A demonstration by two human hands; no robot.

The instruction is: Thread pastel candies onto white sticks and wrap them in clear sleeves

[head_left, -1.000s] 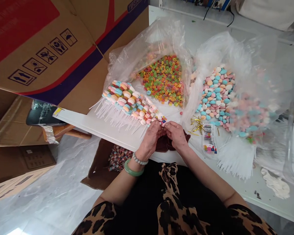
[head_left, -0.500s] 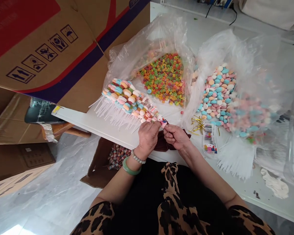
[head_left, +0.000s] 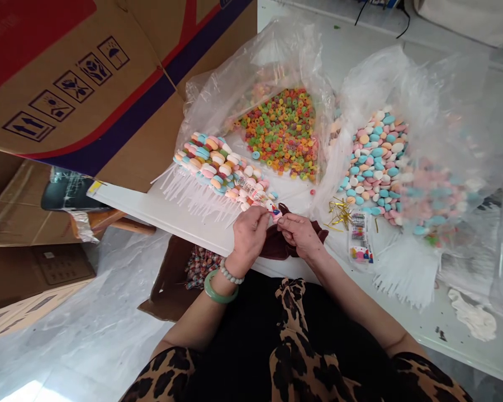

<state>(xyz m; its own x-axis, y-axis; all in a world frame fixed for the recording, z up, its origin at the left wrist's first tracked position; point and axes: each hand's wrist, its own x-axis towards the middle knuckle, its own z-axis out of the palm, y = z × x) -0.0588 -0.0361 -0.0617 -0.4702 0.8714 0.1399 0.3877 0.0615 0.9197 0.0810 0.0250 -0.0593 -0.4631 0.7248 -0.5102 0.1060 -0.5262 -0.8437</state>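
Note:
Between my hands is a small printed clear wrapper point(head_left: 257, 195) with candy in it. My left hand point(head_left: 250, 231) pinches its near edge, and my right hand point(head_left: 297, 231) pinches its right end, where a pink part shows. Just beyond my left hand lies a row of candy skewers point(head_left: 212, 162) with white sticks pointing toward the table's front edge. Brown cloth point(head_left: 275, 244) lies beneath and between my hands. To the right of my right hand are gold twist ties point(head_left: 341, 214) and a stack of printed wrappers point(head_left: 359, 237).
Behind my hands, an open plastic bag holds ring candies point(head_left: 287, 134); another to the right holds pastel candies point(head_left: 377, 162). White sticks point(head_left: 406, 273) lie at the right. A large carton point(head_left: 121, 111) stands at the left, and a box of wrapped candies point(head_left: 201, 265) sits below the table edge.
My left hand has shifted slightly left and turned, and the wrapper lies a little lower and more to the left. My right hand has barely moved.

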